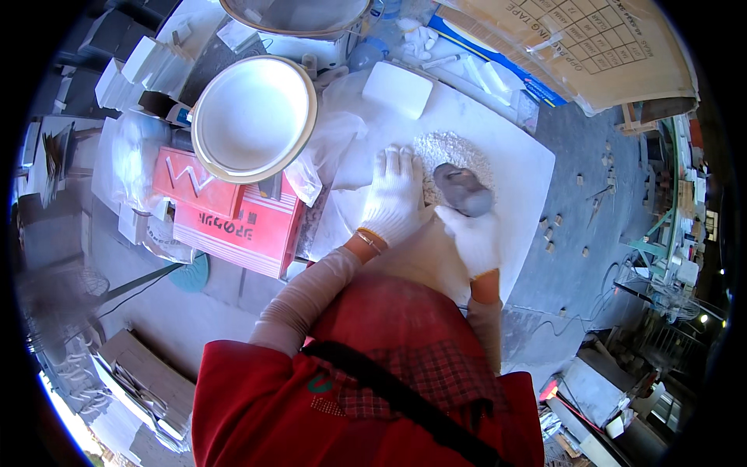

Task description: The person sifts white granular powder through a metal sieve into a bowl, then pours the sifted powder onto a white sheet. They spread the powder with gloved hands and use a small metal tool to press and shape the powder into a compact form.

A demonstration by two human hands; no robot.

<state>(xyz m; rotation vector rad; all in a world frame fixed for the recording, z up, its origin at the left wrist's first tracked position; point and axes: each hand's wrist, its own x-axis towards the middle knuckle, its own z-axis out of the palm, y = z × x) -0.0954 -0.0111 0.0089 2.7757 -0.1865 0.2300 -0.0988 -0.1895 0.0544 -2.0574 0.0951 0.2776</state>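
A white table (523,156) is in front of me, with a heap of white crumbly grains (443,144) on it. My left hand (391,194), in a white knitted glove, lies flat beside the heap, its fingers stretched out and pointing away from me. To its right, my gloved right hand (473,233) is closed on a grey rounded lump (465,191), which rests on or just over the near side of the heap. Motion smears the lump, so its exact kind does not show. The right fingers are partly hidden behind it.
Left of my hands, a white round basin (253,117) stands by a red box (233,237) and a crumpled clear plastic bag (334,144). A white block (398,89) lies beyond the heap. At the far right is a large cardboard box (576,39). Small pieces (549,233) dot the floor.
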